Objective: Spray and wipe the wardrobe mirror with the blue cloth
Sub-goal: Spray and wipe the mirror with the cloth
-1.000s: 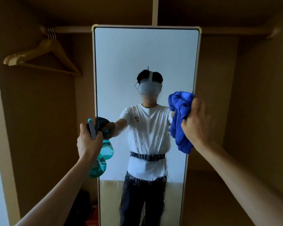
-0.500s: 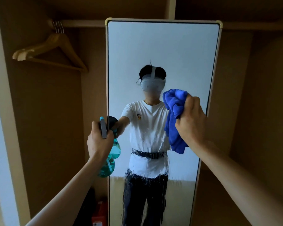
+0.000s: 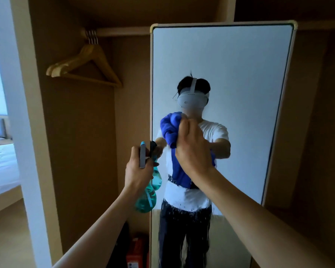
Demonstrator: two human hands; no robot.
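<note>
**Now: cloth raised at the mirror's left half**

Up in front of the glass, the blue cloth is hanging with its long axis running up and down. Its bunched head is bulging out to the upper left of the right hand, and its tail is trailing straight down below the wrist. The right hand's fingers are curling tight around the bunch. Whether the fabric is touching the glass cannot be told.

The mirror is standing tall, and the cloth is sitting near its left edge, at about mid-height. Glass is stretching wide to the right and above. Droplets and runs are beading across a band lower down.

Just left of the cloth, the left hand is wrapping its fingers around the neck of the spray bottle. The bottle is standing roughly upright right at the mirror's left edge, with its nozzle facing far, toward the glass.

Farther left, wooden hangers are dangling from the rail. A red box is sitting low beside the mirror's foot, and a bed is showing at the far left.
</note>
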